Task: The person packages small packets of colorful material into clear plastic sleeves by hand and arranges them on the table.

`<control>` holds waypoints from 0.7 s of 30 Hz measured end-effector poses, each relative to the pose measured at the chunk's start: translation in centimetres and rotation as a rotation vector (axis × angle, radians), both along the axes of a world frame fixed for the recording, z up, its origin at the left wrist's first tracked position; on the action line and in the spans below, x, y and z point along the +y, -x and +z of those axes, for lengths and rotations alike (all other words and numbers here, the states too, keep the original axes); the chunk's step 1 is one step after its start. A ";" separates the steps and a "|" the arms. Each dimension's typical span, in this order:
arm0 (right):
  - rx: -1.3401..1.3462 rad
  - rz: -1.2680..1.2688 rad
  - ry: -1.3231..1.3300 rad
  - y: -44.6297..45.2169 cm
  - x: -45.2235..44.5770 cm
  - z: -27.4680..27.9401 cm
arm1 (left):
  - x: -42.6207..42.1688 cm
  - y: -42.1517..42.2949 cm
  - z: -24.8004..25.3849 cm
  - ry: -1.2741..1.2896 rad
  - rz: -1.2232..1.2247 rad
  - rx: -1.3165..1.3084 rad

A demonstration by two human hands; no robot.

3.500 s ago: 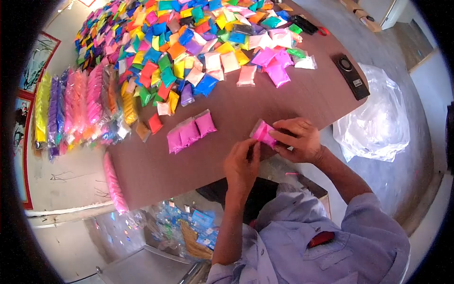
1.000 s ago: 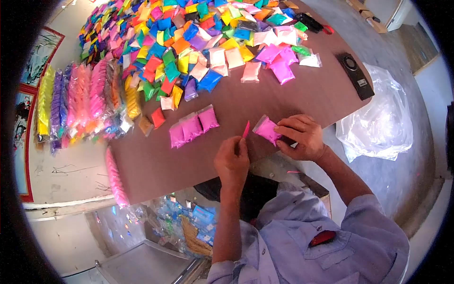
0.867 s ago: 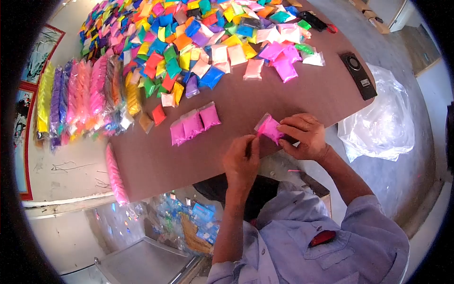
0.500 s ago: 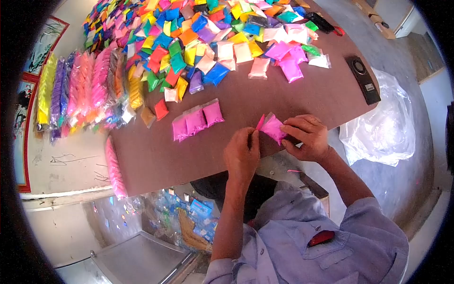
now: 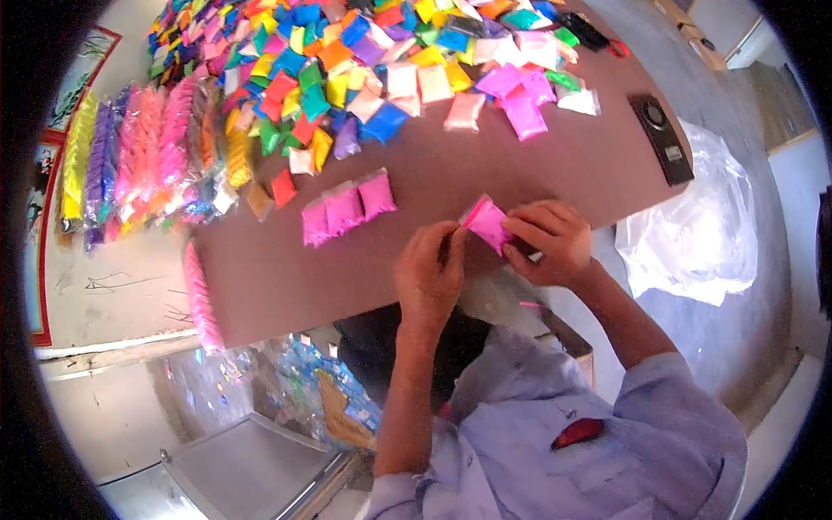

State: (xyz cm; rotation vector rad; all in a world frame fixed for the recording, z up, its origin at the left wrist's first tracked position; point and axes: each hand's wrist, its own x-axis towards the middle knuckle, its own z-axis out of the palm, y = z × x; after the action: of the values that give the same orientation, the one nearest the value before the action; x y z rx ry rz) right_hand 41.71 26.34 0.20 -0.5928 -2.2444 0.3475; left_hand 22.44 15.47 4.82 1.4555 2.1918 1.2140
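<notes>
Shows a pink packet [image 5: 492, 225] at centre, tilted above the near edge of a brown table [image 5: 433, 173]. Bears a pink strip [image 5: 473, 211] across its clear upper-left end; compare half a second ago, with strip and packet side by side and the strip's tip pointing upward off the film. Marks, by judgement, a passage from lining up the strip to laying it along the packet's end. Note the right hand [image 5: 555, 244], pinching the packet's right side between thumb and fingers. Note also the left hand [image 5: 428, 270], thumb and forefinger pressed together on the strip's lower end; cannot tell from this angle about any hold on the film as well. Farther left, a row of three pink packets [image 5: 344, 208], side by side, unchanged in order. Beyond, a heap of multicoloured packets [image 5: 335, 55]; at far left, long wrapped bundles [image 5: 178, 143]. At right, near the table's end, a black device [image 5: 659, 139]; past it, on the floor, crumpled clear plastic [image 5: 689, 225].
</notes>
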 end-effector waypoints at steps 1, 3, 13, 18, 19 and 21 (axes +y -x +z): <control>0.004 -0.005 -0.007 0.0 -0.1 -0.2 | 0.3 -0.4 0.4 0.025 -0.077 0.044; 0.057 0.010 -0.043 0.1 0.2 -0.1 | 0.8 -0.8 -0.1 0.058 -0.159 0.063; 0.091 -0.002 -0.090 -0.2 0.1 -0.5 | 2.7 2.3 -0.5 0.109 -0.148 0.166; 0.053 -0.015 -0.090 -0.2 0.0 -0.3 | 2.4 1.4 0.0 0.011 -0.222 0.082; 0.045 -0.015 -0.074 -0.2 -0.1 -0.2 | 2.6 1.1 0.1 -0.006 -0.226 0.094; 0.061 -0.017 -0.077 0.0 -0.1 -0.2 | 3.1 0.8 0.1 -0.011 -0.321 0.095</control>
State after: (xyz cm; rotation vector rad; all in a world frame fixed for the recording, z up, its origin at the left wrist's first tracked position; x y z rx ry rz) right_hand 41.76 26.25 0.02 -0.5540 -2.1825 0.2662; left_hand 21.69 18.57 4.95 1.8167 1.9096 1.0675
